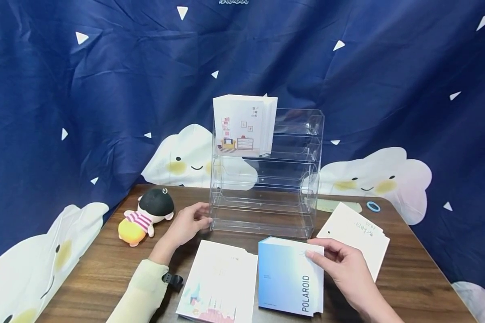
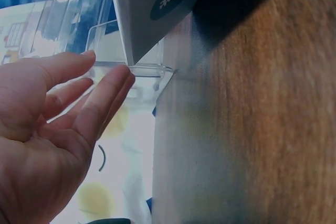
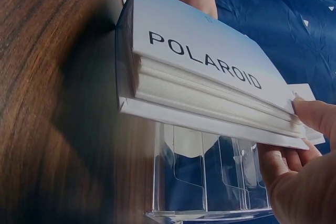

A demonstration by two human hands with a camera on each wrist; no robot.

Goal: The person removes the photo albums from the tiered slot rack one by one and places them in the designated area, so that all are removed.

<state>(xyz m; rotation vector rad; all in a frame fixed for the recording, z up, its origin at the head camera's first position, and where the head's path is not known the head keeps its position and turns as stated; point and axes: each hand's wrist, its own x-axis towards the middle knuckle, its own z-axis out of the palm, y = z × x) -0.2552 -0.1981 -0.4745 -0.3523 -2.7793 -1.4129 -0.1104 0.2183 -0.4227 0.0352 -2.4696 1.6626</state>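
My right hand (image 1: 347,264) pinches the upper right corner of a blue-and-white photo album (image 1: 287,278) marked POLAROID, thumb on the cover and fingers behind. The right wrist view shows its thick stack of pages (image 3: 210,95) and part of the right hand (image 3: 299,166). A clear tiered acrylic rack (image 1: 262,224) stands behind the album. At the rack's lower left side is my left hand (image 1: 190,222), its fingertips at the edge; in the left wrist view these fingers (image 2: 100,98) look fairly straight. A white album (image 1: 222,282) with a pastel picture lies left of the blue one.
White albums (image 1: 242,121) with a room drawing stand in the rack's top left. Another white album (image 1: 359,237) lies on the right, near a pale green strip (image 1: 335,205) and a blue ring (image 1: 373,206). A plush doll (image 1: 145,217) lies on the left of the wooden table (image 1: 93,278).
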